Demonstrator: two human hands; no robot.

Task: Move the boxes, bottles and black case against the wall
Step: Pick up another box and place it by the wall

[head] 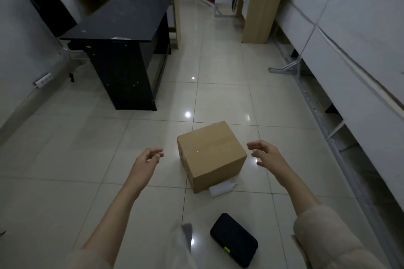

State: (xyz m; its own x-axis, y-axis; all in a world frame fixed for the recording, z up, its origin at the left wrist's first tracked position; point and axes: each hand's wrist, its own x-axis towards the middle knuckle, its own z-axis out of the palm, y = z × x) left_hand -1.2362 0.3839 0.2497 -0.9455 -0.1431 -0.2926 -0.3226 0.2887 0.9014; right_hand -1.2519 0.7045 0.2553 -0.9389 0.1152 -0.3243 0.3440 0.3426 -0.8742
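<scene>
A closed brown cardboard box [211, 155] stands on the tiled floor in the middle of the head view. My left hand [148, 159] hovers just left of it, fingers loosely curled and holding nothing. My right hand [265, 153] hovers just right of the box, fingers spread, also holding nothing. Neither hand touches the box. A white bottle [222, 189] lies on its side against the box's near bottom edge. A black case [234, 239] with a small yellow tag lies flat on the floor nearer to me.
A black desk [122, 35] with a black chair [50, 8] behind it stands at the left. Two wooden tables [260, 6] stand at the back. White panels on metal brackets [328, 85] line the right wall. A power strip [42, 79] lies by the left wall.
</scene>
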